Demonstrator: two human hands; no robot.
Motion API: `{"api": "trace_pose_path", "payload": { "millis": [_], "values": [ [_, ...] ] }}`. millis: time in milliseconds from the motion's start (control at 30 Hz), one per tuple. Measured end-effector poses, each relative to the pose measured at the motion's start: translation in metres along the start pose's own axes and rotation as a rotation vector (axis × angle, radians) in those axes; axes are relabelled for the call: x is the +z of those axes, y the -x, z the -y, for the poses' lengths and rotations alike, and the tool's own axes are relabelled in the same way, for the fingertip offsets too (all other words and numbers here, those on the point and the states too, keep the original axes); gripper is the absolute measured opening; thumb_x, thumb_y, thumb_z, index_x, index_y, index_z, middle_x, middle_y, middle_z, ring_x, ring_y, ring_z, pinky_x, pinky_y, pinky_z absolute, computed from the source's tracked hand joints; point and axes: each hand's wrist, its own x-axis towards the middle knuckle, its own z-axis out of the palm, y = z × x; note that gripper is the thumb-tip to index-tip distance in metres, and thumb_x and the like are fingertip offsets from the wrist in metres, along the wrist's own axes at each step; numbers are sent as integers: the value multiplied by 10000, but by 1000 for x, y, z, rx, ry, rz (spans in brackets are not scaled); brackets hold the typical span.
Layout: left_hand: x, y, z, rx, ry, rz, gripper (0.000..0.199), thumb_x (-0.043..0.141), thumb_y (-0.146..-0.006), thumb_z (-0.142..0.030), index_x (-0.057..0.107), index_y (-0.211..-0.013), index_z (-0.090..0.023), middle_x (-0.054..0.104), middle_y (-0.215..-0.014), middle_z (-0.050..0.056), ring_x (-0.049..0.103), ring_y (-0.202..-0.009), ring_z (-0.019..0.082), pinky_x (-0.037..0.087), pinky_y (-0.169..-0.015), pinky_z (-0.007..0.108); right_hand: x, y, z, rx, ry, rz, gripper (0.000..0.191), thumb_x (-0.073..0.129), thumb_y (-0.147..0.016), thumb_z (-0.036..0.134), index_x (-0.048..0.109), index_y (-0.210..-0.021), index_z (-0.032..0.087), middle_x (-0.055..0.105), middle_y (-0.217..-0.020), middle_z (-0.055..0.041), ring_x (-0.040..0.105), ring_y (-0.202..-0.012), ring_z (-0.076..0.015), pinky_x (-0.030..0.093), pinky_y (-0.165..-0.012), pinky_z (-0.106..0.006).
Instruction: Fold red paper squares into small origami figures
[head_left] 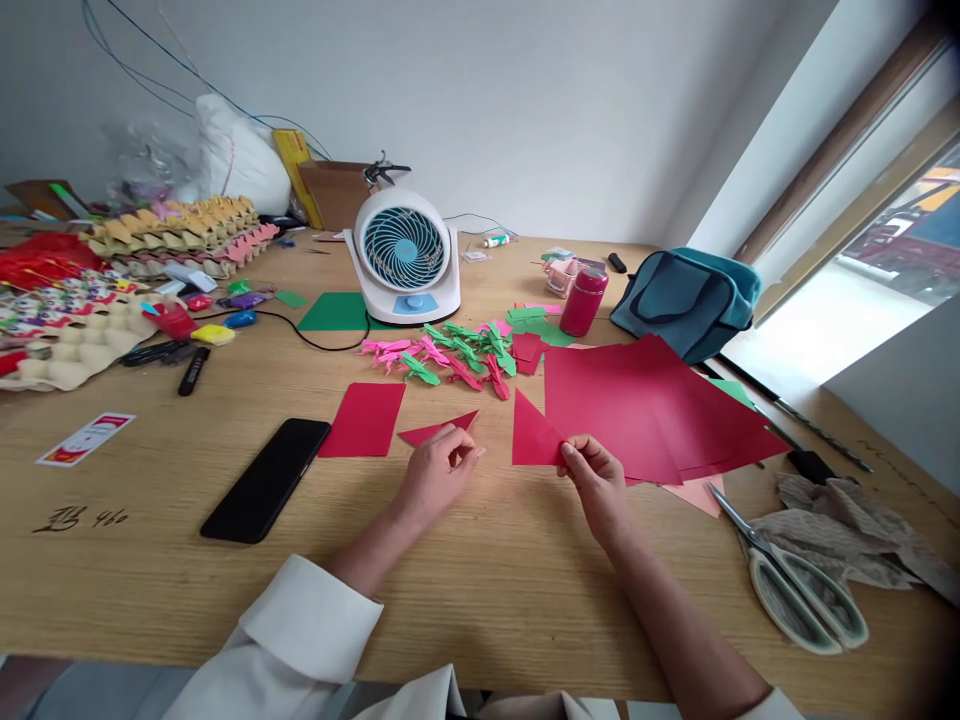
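My right hand (596,480) pinches the lower right corner of a red paper triangle (532,438) between thumb and fingers, just above the table. To its left, my left hand (435,470) has its fingers curled together at a smaller red paper triangle (435,432). The hand covers that triangle's lower part, so the exact grip is partly hidden. Beside the left hand lies a red paper rectangle (365,420). Large red paper sheets (607,400) spread out beyond my right hand. Behind both hands sits a pile of folded green, pink and red paper pieces (457,350).
Scissors (802,580) and a crumpled cloth (832,525) lie at right. A black phone (266,480) is at left. Farther back stand a white fan (405,250), a red flask (583,302) and a blue bag (686,305). Egg trays (75,345) line the far left.
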Motion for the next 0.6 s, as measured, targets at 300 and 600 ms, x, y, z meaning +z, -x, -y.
{"api": "trace_pose_path", "payload": {
  "millis": [300,600],
  "values": [
    [-1,-8,27,17,-231,86,115,530,-866,-133,621,-804,-163,618,-887,59,598,-857,191,449,-756,289,9,6,11,50,135,226,316,683,-805,496,613,-769,189,542,-615,19,446,-568,-119,353,-547,-254],
    [-17,-9,4,46,-25,-115,184,474,-946,-207,650,-912,-167,674,-895,49,616,-871,166,479,-780,273,3,12,16,-57,514,430,148,603,-869,306,703,-843,200,687,-802,-20,554,-683,-151,393,-599,-263]
  ]
}}
